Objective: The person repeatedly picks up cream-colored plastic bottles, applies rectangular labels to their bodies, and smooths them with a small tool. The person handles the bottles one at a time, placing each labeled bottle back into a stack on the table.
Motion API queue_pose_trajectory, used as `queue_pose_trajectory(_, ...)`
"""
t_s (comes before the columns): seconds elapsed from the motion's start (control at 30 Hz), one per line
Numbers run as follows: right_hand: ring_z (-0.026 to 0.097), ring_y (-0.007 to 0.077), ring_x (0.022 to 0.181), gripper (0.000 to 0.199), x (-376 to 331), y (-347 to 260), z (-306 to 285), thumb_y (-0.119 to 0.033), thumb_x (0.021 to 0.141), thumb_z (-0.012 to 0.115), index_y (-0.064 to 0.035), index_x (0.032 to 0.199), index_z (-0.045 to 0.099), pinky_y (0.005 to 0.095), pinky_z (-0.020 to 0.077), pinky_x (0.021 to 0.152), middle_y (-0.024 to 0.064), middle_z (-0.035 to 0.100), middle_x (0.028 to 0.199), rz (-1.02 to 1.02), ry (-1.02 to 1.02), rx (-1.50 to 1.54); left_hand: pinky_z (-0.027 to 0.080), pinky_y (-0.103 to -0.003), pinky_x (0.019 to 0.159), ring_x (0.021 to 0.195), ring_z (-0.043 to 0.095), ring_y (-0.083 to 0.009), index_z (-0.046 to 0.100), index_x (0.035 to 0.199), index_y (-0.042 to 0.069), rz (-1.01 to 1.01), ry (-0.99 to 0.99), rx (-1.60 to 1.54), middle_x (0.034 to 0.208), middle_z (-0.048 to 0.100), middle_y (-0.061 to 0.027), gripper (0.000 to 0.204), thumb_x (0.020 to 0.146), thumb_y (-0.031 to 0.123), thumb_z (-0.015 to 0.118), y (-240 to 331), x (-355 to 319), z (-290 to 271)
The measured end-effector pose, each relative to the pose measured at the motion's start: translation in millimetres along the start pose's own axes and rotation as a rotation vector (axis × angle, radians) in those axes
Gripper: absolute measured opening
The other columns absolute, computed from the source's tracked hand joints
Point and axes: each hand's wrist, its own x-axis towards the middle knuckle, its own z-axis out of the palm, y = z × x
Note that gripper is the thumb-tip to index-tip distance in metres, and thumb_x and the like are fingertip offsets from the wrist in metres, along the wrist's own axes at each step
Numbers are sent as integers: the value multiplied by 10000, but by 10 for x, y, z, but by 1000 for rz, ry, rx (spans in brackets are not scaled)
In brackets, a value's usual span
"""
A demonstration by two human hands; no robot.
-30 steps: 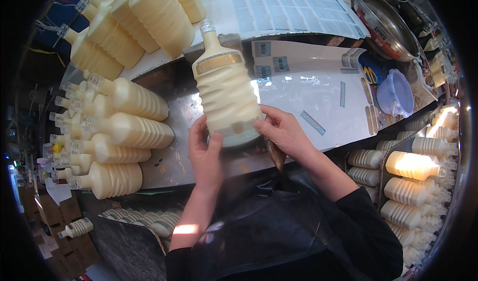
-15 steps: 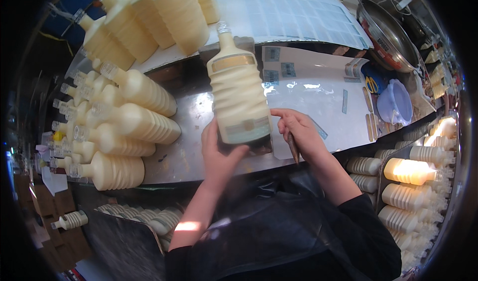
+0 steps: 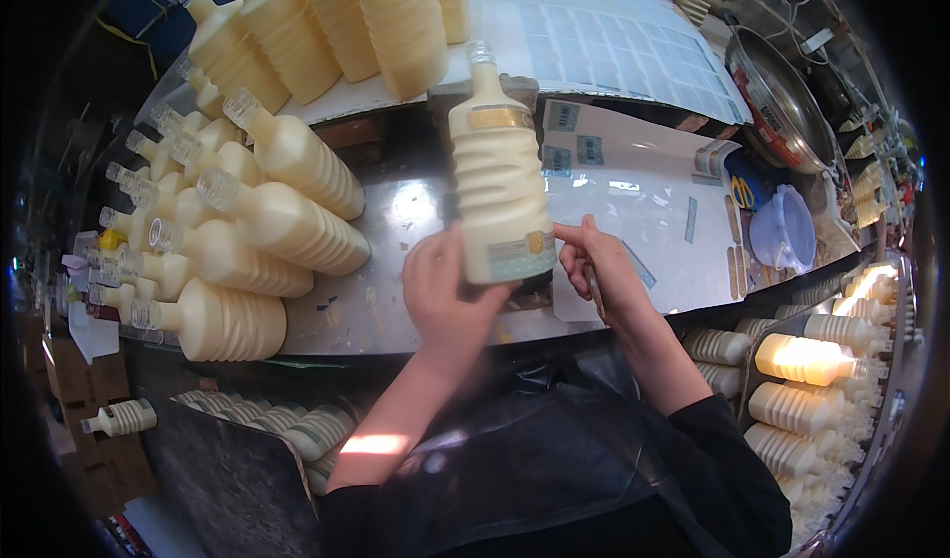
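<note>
A cream-coloured ribbed bottle [image 3: 503,177] with a clear threaded neck stands upright in front of me, slightly tilted. It bears a gold band near the shoulder and a pale green-grey label with a gold mark near the base. My left hand [image 3: 445,286] grips its lower left side, fingers partly behind it. On the other side, my right hand [image 3: 606,271] has its index finger stretched to the bottle's lower right edge. Curled in its other fingers is a slim brown tool [image 3: 596,291], whose exact kind I cannot make out. Small blue-grey label strips [image 3: 641,264] lie on a white sheet [image 3: 633,202] beside it.
Cream bottles [image 3: 282,217] crowd the table's left, and taller ones [image 3: 396,24] stand behind. At right are a lilac bucket [image 3: 782,227], yellow-handled scissors [image 3: 740,192], flat wooden-looking sticks [image 3: 735,271] and a large pan [image 3: 782,93]. Stacked bottles [image 3: 792,400] fill the lower right.
The bottle has turned about its length, so a gold mark on the lower label has come round to the right. The left hand has shifted its grip around the base; the whole view has moved a little.
</note>
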Motion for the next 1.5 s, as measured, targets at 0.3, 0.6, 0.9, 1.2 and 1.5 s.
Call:
queue_pose_trajectory(0.3, 499, 57, 549, 448, -190, -124, -70, -107, 958, 511, 71, 1353, 623, 192, 379, 495, 2, 588, 751, -21, -37, 12, 399, -365, 1105, 1266, 545, -255, 523, 1455, -7, -294, -310, -349, 1333, 600, -125, 701, 856, 213, 811, -233, -64, -86)
queue_pose_trajectory(0.6, 514, 55, 709, 470, -206, -156, -66, -81, 938, 506, 15, 1385, 614, 206, 428, 662, -3, 600, 819, -94, -115, -33, 392, -387, 1124, 1324, 522, -286, 535, 1449, 3, -348, -301, -375, 1387, 564, -160, 655, 860, 149, 781, -174, -54, -75)
queue_pose_trajectory(0.9, 570, 70, 793, 489, 42, 117, -37, -278, 1008, 647, -17, 1413, 565, 252, 473, 713, 14, 628, 842, -213, -34, -246, 344, -397, 1150, 1341, 470, -255, 442, 1462, 0, -414, -218, -511, 1413, 512, -161, 589, 972, 242, 662, -117, -144, -55)
queue_pose_trajectory(1.2, 631, 116, 691, 485, 26, 37, 27, -289, 932, 737, -45, 1341, 644, 299, 534, 672, 56, 677, 769, -223, -1, -352, 346, -362, 1139, 1296, 476, -200, 390, 1438, 8, -529, -148, -719, 1400, 500, -131, 433, 1095, 242, 514, -46, -90, 113)
queue_pose_trajectory(1.5, 634, 123, 702, 484, -2, 17, 47, -308, 928, 734, -50, 1330, 657, 302, 533, 669, 60, 681, 777, -218, 23, -384, 351, -359, 1132, 1289, 478, -198, 397, 1434, 9, -542, -142, -769, 1388, 506, -129, 457, 1089, 277, 530, -29, -90, 129)
